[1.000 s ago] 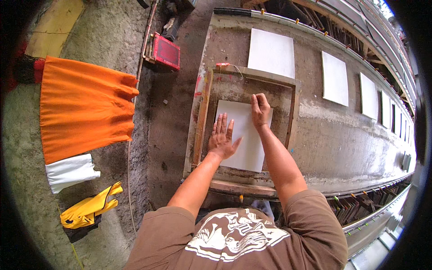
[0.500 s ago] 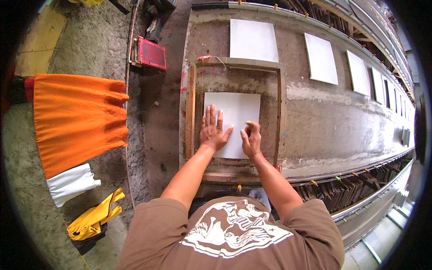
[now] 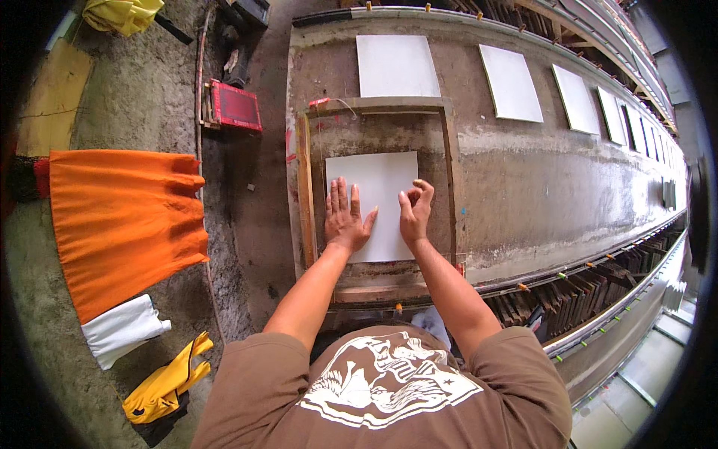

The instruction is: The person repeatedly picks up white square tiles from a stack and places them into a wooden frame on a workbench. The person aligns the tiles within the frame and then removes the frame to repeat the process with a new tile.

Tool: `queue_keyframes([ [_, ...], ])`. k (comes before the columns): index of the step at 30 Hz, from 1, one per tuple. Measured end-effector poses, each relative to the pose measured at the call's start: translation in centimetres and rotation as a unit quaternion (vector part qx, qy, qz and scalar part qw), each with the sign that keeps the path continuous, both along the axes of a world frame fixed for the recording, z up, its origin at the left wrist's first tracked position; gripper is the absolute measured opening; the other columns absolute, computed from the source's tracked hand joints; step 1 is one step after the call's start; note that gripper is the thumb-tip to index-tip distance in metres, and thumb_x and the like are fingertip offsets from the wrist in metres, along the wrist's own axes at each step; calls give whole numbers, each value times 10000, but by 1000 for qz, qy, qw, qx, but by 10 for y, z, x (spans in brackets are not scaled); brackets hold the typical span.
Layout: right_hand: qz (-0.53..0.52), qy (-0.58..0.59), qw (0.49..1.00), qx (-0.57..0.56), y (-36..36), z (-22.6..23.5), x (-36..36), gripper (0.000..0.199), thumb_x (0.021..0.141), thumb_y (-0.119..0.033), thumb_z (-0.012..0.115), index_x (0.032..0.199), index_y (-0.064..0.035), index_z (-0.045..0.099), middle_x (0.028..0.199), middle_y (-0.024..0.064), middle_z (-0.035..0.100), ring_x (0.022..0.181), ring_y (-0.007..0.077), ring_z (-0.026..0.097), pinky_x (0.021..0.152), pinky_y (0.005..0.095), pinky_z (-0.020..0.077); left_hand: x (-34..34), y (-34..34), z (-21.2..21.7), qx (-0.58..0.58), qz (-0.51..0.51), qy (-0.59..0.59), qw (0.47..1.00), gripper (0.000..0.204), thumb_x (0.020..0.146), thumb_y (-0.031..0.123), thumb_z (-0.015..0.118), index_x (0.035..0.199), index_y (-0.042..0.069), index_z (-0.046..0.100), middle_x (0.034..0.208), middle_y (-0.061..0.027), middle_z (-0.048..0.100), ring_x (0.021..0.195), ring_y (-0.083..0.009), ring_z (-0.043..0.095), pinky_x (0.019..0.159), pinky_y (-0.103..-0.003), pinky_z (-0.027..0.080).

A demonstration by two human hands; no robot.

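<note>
A white sheet [image 3: 378, 168] lies on the long table, inside a rectangular wooden frame [image 3: 306, 191] set flat on that table. My left hand [image 3: 346, 222] rests palm down on the sheet's left part, its fingers stretched and the thumb out to the side. At the sheet's right edge is my right hand [image 3: 415, 217], its fingers curled in with the thumb close to the index finger. Whatever those fingers may hold is hidden. A short red piece [image 3: 319, 102] with a thin string sits at the frame's far left corner.
More white sheets [image 3: 511, 82] lie in a row along the far side of the table [image 3: 553, 179]. On the left are a red-framed box [image 3: 235, 106], an orange cloth [image 3: 123, 228], a white cloth [image 3: 123, 329] and a yellow garment [image 3: 166, 380]. Dark boards [image 3: 553, 295] stand below the near edge.
My right hand has shifted right and slightly farther away, to the sheet's edge. My left hand stays flat in the same place on the sheet. The whole view has turned slightly.
</note>
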State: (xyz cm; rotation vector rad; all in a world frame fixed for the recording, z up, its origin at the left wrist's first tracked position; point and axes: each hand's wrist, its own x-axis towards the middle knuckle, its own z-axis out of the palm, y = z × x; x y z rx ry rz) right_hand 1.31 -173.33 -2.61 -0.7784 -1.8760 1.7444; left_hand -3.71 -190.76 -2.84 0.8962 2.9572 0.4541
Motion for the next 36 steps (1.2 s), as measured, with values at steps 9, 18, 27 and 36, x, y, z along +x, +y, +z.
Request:
queue_keyframes([
  [9, -20, -75, 990, 119, 48, 3, -122, 266, 1000, -226, 619, 1187, -66, 520, 783, 95, 634, 719, 203, 629, 678, 372, 510, -1, 0, 7, -4, -4, -33, 999, 856, 969, 531, 550, 1571, 34, 199, 1656, -285, 77, 1543, -458, 72, 1232, -573, 132],
  [18, -42, -44, 996, 69, 55, -13, -120, 368, 927, -265, 715, 1196, -68, 557, 800, 91, 639, 728, 203, 623, 686, 374, 511, 0, -2, 2, 5, -7, -24, 1000, 850, 968, 529, 554, 1575, 53, 196, 1655, -288, 72, 1545, -453, 65, 1233, -576, 131],
  [27, 89, -40, 978, 184, 13, -7, -51, 354, 924, -236, 709, 1207, -97, 547, 711, 100, 602, 664, 256, 627, 646, 388, 510, -5, 1, -2, 16, 8, -23, 1000, 843, 964, 533, 567, 1564, 58, 212, 1657, -278, 82, 1544, -461, 55, 1232, -575, 130],
  [36, 4, -109, 974, 196, 60, 36, 1, 343, 906, -256, 726, 1165, -51, 636, 843, 115, 682, 784, 269, 666, 756, 413, 535, -4, -7, -11, 64, 5, 2, 998, 801, 940, 512, 635, 1531, 70, 325, 1659, -233, 152, 1557, -391, 98, 1247, -525, 154],
])
